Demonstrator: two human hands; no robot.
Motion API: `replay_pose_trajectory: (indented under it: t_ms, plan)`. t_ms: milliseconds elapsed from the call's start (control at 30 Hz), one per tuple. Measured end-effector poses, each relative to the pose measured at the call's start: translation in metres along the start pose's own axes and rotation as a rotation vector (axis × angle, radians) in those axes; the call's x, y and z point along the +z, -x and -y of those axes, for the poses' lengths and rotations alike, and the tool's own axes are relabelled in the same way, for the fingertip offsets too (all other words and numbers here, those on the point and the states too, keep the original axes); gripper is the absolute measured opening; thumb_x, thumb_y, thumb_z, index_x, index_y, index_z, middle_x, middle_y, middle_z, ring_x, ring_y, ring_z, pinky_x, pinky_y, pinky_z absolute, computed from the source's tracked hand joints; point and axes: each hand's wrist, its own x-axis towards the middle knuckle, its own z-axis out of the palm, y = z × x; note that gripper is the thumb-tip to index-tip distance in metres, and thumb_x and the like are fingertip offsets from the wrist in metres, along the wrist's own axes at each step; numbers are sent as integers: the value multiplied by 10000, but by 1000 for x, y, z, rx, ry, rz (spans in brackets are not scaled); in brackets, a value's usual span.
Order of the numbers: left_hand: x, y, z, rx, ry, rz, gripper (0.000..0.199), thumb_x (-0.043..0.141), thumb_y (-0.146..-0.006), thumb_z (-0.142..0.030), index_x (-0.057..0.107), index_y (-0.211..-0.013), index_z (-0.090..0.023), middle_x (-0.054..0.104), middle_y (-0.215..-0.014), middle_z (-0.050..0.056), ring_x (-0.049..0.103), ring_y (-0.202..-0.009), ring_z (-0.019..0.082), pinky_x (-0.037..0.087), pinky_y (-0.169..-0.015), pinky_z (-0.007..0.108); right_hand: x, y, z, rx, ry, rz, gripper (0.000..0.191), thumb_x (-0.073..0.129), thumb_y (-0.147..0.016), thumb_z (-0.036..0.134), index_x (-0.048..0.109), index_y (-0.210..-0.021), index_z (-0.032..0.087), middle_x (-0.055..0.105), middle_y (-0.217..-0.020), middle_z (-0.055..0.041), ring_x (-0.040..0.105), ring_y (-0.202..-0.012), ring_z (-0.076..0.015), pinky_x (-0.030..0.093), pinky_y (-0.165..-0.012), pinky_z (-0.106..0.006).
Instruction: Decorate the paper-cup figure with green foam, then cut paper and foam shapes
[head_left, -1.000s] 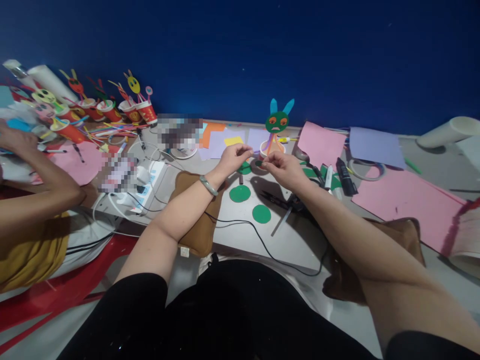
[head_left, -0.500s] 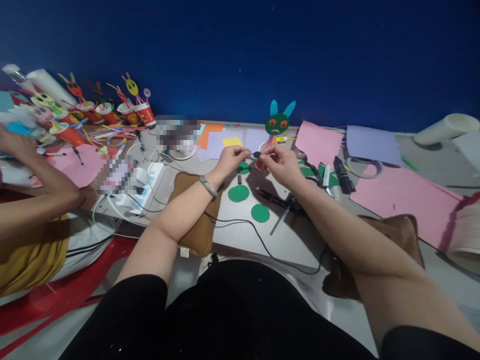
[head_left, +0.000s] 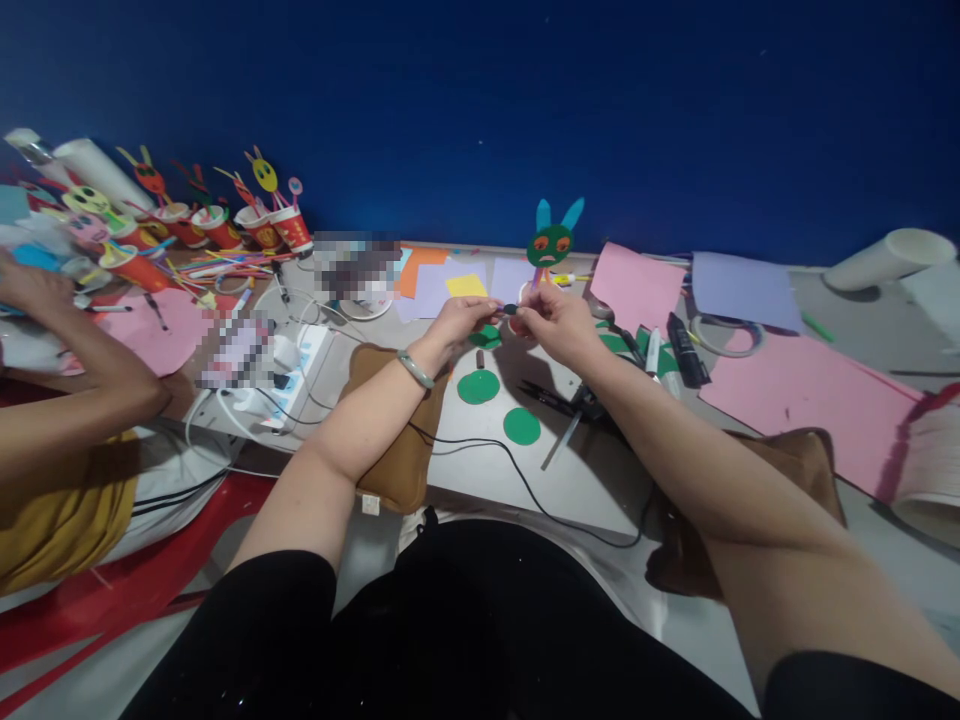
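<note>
In the head view, a small dark oval piece [head_left: 510,309] is gripped between the closed fingers of the left hand [head_left: 469,318] and the right hand [head_left: 546,316], above the pale grey surface [head_left: 480,470] by the dark blue wall [head_left: 450,120]. Two flat green paper discs [head_left: 522,426] are laid on the surface, near pink paper sheets [head_left: 817,400]. A green paper face with blue ears [head_left: 550,246] is seen above a partly hidden cup, and stick-mounted paper faces [head_left: 265,173] are held in red paper cups [head_left: 291,230].

L hand [head_left: 470,318] & R hand [head_left: 553,322] w/ small dark pc [head_left: 510,309], prob. paper, btwn fingers
</note>
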Motion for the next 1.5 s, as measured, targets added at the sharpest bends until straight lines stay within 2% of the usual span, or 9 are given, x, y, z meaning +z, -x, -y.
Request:
replay_pose_trajectory:
  t_ms: [233,467,700,867,967,1200,1367,1500]
  plan:
    - [-3,-2,2,16,-49,28,85,800,-772,-161,784,-852,-136,712,-699,21,619,-678,106,469,-712,255,4,7,10,103,-87,111,136,672,-843,266,539,-819,251,657,-565,3,605,-427,-201,492,-440,-334]
    - [-6,-1,4,26,-46,25,92,814,-750,-200,775,-813,-147,761,-807,54,640,-763,126,467,-700,245,6,-7,1,118,-53,162,137,698,-846,266,569,-802,256,664,-558,-11,604,-438,-204,445,-436,-321]
    - [-6,0,1,-4,-20,16,20,778,-756,-153,761,-762,-145,724,-745,39,616,-741,130,475,-708,261,7,-16,-4,116,19,147,167,725,-855,289,585,-771,254,678,-572,-28,618,-480,-209,457,-458,-323]
    - [-4,0,2,-19,-5,3,72,773,-767,-175,725,-724,-143,706,-758,39,617,-717,126,490,-726,291,9,-15,0,133,34,134,143,699,-850,258,581,-770,254,668,-550,-19,570,-424,-187,444,-450,-326]
    - [-4,-2,6,-29,31,1,95,770,-774,-190,701,-725,-147,675,-718,23,598,-667,105,465,-687,268,10,-16,2,112,52,118,138,692,-841,258,583,-757,258,635,-507,-4,550,-419,-182,432,-458,-320]
    - [-3,-8,12,-30,133,22,146,798,-769,-201,665,-738,-149,639,-671,1,581,-611,89,452,-664,274,14,-17,19,208,247,24,161,674,-814,173,585,-706,253,605,-511,-1,579,-504,-198,475,-572,-342]
    - [-2,-8,8,-83,192,10,120,772,-783,-153,668,-725,-137,643,-639,5,581,-597,82,419,-593,239,14,-15,32,242,317,16,167,660,-837,158,594,-706,239,631,-562,-11,597,-548,-190,484,-625,-326]
    - [0,-6,4,-90,201,-3,103,758,-785,-125,680,-717,-134,673,-671,20,624,-641,95,440,-621,232,12,-13,36,228,359,20,121,629,-846,177,629,-735,224,666,-600,-24,617,-584,-187,499,-648,-308]
